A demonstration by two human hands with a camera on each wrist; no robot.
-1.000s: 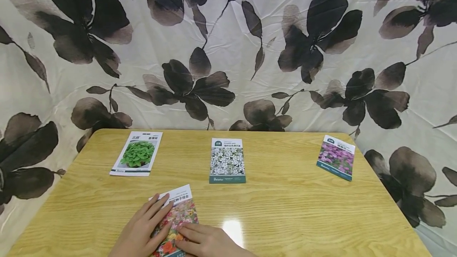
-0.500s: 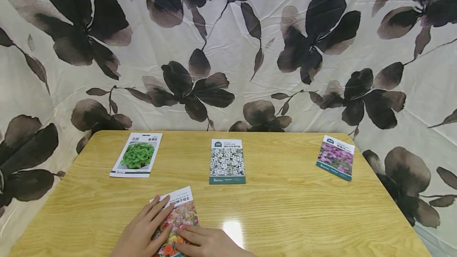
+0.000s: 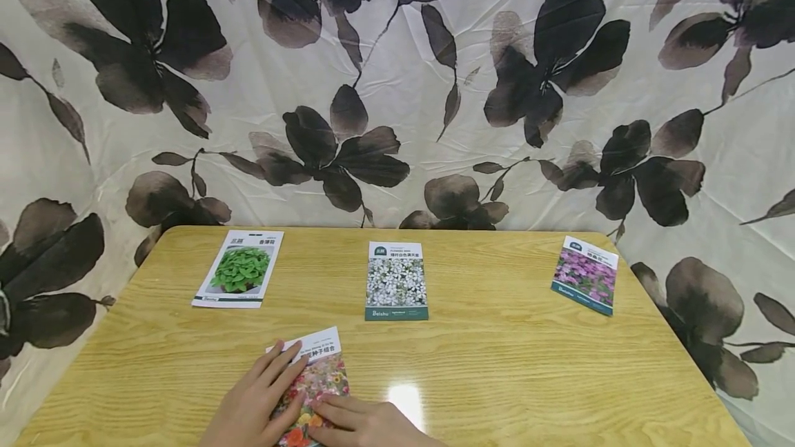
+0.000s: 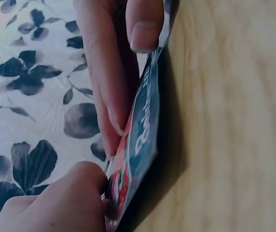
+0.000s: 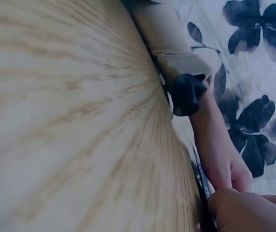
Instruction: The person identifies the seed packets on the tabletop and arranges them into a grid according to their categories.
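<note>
A seed packet (image 3: 326, 371) printed with colourful mixed flowers lies tilted near the table's front edge. My left hand (image 3: 254, 399) rests across its left part, fingers spread and fairly straight, thumb lying on the printed face. My right hand (image 3: 373, 423) holds the packet's lower right side, with its fingers over the face and its thumb hidden in the head view. In the left wrist view, the packet's teal bottom strip (image 4: 145, 121) stands a little off the wood, with a shadow beneath. The right wrist view shows the packet's dark edge (image 5: 205, 203) beside my right hand.
Three more seed packets lie along the back: a green-leaf one (image 3: 239, 269) at left, a white-flower one (image 3: 396, 281) in the middle, and a purple-flower one (image 3: 585, 274) at right. A floral cloth (image 3: 447, 123) hangs behind the wooden table (image 3: 497, 357).
The mixed-flower packet and both hands have shifted very slightly right and towards the front edge. The three back packets stay where they were.
</note>
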